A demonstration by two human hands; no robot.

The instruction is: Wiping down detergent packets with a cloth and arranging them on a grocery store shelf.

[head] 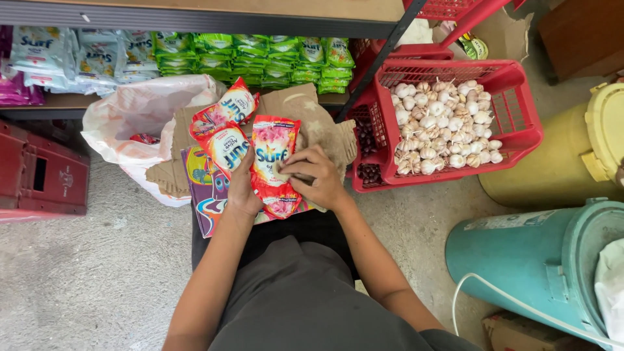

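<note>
My left hand (242, 185) grips a fan of red and pink detergent sachets (229, 133) from below, holding them up over my lap. My right hand (316, 177) pinches the front sachet (273, 146) near its middle, fingers closed on it. Under the sachets lie a purple printed pack (203, 195) and a torn piece of brown cardboard (312, 117). Both forearms reach up from the bottom of the view.
A white plastic bag (133, 114) sits left of the cardboard. A shelf holds green sachets (253, 55) and white-blue sachets (71, 58). A red crate of garlic (520, 114) stands at right, a teal drum (539, 260), a yellow container (578, 156) and a red crate (39, 175).
</note>
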